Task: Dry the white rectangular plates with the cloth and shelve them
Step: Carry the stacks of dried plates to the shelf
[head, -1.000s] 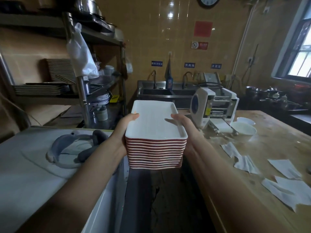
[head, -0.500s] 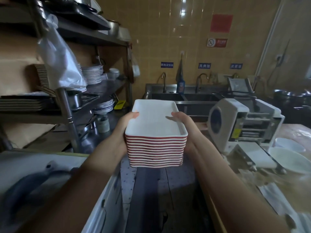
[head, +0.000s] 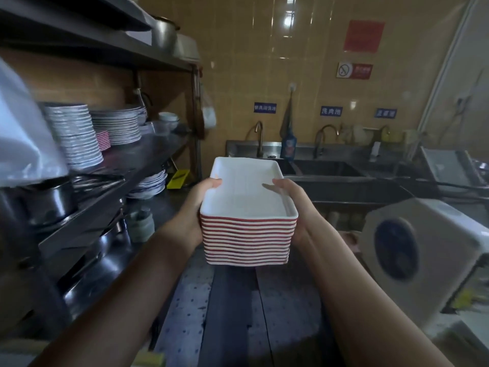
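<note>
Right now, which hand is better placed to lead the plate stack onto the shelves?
Probably the left hand: it grips the stack on the side facing the shelves; the right hand holds the far side.

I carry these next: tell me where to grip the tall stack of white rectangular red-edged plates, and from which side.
Grip the stack of white rectangular red-edged plates at its two opposite sides, one hand from each, as the left hand and right hand do: palms on the sides, thumbs over the top rim. A tall, loose stack probably needs squeezing from both sides.
</note>
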Demonstrator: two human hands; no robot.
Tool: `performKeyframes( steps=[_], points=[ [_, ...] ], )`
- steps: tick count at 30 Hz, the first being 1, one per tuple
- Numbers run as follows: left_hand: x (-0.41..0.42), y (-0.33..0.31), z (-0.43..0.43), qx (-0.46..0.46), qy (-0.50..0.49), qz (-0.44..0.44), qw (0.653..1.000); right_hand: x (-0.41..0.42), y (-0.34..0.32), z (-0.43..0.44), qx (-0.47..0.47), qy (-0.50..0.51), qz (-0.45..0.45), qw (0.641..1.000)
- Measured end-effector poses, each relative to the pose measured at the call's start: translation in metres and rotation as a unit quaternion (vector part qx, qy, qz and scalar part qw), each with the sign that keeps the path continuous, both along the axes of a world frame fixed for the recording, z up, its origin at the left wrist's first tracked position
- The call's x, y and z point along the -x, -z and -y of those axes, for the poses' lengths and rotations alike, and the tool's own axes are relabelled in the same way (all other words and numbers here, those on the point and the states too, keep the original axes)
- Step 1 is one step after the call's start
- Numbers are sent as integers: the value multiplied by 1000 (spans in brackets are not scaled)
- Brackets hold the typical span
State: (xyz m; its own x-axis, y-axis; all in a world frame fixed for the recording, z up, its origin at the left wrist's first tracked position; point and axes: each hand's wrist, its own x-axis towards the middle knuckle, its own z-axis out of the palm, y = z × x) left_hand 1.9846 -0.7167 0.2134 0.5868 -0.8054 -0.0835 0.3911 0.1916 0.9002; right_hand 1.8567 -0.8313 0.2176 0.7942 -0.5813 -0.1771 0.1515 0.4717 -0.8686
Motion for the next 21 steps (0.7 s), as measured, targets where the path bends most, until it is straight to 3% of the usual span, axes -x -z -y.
performKeyframes(
  steps=[10,21],
  points=[
    [-110,10,123,30,4,2,1000,-121,12,141,21,-54,13,998],
    [-239,-12,256,15,-155,15,988,-278,5,288,4,-144,25,989]
  ],
)
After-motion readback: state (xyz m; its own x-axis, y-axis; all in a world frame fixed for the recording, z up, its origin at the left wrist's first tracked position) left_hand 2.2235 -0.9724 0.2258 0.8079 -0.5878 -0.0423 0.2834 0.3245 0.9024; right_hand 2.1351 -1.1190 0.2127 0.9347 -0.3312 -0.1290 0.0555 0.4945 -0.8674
